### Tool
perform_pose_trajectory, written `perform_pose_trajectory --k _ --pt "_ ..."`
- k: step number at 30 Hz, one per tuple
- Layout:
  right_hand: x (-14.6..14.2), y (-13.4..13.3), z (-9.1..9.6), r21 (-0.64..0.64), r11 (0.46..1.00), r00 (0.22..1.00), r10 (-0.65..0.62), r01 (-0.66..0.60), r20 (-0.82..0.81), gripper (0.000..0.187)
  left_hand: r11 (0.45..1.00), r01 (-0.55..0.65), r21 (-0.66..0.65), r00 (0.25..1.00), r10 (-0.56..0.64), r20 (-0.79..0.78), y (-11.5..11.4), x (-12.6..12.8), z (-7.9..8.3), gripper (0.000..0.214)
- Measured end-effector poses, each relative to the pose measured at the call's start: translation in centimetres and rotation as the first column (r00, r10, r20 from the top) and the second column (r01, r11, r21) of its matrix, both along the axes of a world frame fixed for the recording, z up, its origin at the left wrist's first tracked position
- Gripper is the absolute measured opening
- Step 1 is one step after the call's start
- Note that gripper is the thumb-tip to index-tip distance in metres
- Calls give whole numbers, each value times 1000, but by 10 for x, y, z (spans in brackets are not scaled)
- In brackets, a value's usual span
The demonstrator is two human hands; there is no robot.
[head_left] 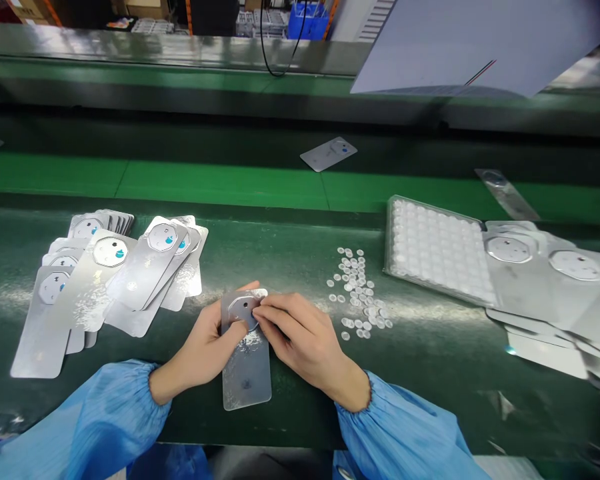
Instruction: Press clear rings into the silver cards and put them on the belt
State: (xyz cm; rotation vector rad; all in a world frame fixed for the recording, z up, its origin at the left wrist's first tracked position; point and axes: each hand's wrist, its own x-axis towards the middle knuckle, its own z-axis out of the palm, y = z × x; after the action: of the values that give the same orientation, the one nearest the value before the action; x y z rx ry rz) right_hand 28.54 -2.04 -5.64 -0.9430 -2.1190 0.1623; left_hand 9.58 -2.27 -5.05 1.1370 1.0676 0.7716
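Note:
A silvery rounded plate (247, 377) with a round window near its top is held upright-lengthwise just above the bench. My left hand (211, 343) grips it from the left, thumb on the front beside the window, fingers behind. At the window's right edge, my right hand (303, 333) has thumb and fingertips pinched together; whatever they hold is too small or hidden to make out. Right of that hand lies a scatter of small clear discs (359, 287). Left of my hands are overlapping stacks of similar plates (145, 270), several with blue marks in their windows.
A clear tray of white round pieces (437, 250) stands at right, touching more stacked plates (545, 280). Beyond the bench runs a green belt (220, 180) carrying a single plate (325, 155) and a clear strip (507, 193). A white sheet (455, 47) hangs upper right.

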Motion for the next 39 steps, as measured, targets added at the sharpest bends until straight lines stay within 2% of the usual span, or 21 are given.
perform_pose_trajectory --k 13,18,21,26,28,30,31,32,33,35,36,37,39 --pt "2 -2 -4 43 998 999 37 -37 -8 23 996 -69 -60 997 71 28 1 0 0 52" --pt "2 -3 -4 33 999 997 30 -27 -74 25 996 -76 -50 995 79 55 2 -1 1 53" --pt "0 -3 -4 -35 999 984 8 -14 -177 24 995 -88 -46 994 90 64 3 -2 0 53" --pt "-3 -1 6 -258 966 918 -109 7 -382 12 987 -98 -124 978 119 169 3 -1 -4 60" --pt "11 -8 15 -321 945 880 -206 65 -429 9 978 -86 -188 963 130 237 2 -1 -5 67" --pt "43 -27 22 -374 906 818 -363 198 -446 9 966 -90 -241 952 154 263 2 -2 -5 72" --pt "67 -43 23 -410 862 765 -473 298 -438 10 962 -94 -258 951 163 264 2 -3 -4 74" --pt "94 -63 23 -457 789 687 -597 410 -414 11 958 -97 -269 950 170 261 2 -3 -3 75" --pt "123 -87 21 -509 681 572 -727 526 -381 16 956 -98 -278 950 173 259 3 -4 -3 75" --pt "183 -142 12 -622 353 275 -936 699 -221 29 952 -93 -290 952 170 254 5 -5 -2 76" --pt "209 -169 4 -673 204 166 -979 711 -122 36 950 -94 -298 953 172 248 5 -5 -2 77" --pt "232 -194 -4 -703 131 133 -990 699 -52 37 947 -100 -306 955 178 237 6 -4 -2 78" --pt "261 -229 -20 -674 16 100 -991 739 86 26 940 -118 -320 960 190 205 7 -3 -2 81"
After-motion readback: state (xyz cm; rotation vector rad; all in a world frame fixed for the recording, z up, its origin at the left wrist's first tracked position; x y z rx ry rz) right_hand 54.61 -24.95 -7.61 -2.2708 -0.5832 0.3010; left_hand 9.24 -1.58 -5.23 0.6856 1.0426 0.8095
